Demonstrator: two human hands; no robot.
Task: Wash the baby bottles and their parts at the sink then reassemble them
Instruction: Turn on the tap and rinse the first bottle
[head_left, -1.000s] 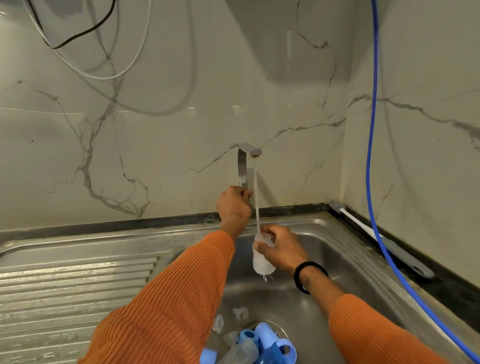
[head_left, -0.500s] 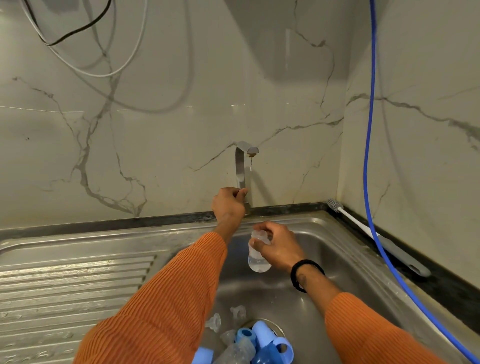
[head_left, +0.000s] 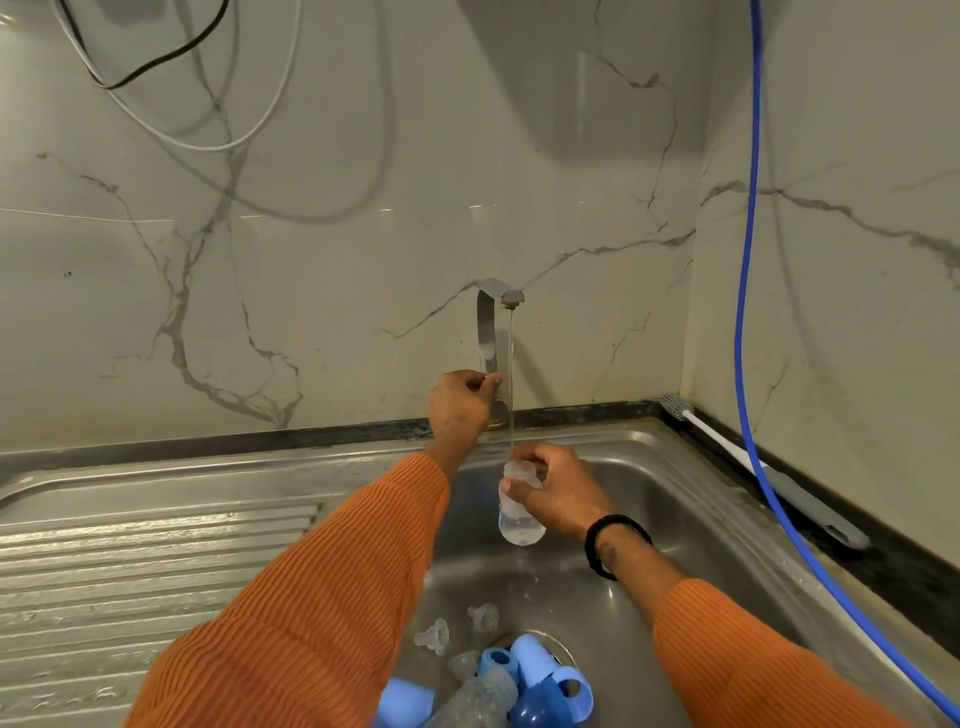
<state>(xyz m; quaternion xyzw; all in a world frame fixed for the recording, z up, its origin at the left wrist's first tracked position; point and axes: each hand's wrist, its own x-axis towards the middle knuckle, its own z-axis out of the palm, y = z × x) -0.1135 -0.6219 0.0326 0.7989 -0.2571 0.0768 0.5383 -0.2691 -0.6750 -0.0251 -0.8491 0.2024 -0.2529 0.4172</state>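
The right hand (head_left: 558, 491) holds a clear bottle (head_left: 519, 506) over the sink (head_left: 691, 525), fingers and thumb curled round its upper half, thumb on the near side. The bottle stands close to upright, long axis near vertical, mouth up, its rounded base hanging free below the hand with a little water inside. A thin stream (head_left: 511, 379) falls from the tap (head_left: 491, 322) and meets the bottle's mouth, so the opening sits straight under the spout: that is the alignment the rinse depends on, and a small drift of the hand to either side would send the water down the outside. The left hand (head_left: 460, 405) is up at the foot of the tap, fingers curled at its lever (the lever itself is mostly hidden behind the knuckles, so how firmly it is gripped I cannot tell). That hand is the nearer one to the valve, the right the only one on the bottle. My reading is that the bottle is being filled for a rinse, with most of the washing left to do. Down by the drain lie another bottle (head_left: 475, 699), blue caps (head_left: 535, 665), blue rings (head_left: 574, 693) and two clear teats (head_left: 434, 635), all untouched. A brush (head_left: 753, 462) lies along the right-hand ledge, well apart from both hands, beside a blue hose (head_left: 744, 322)
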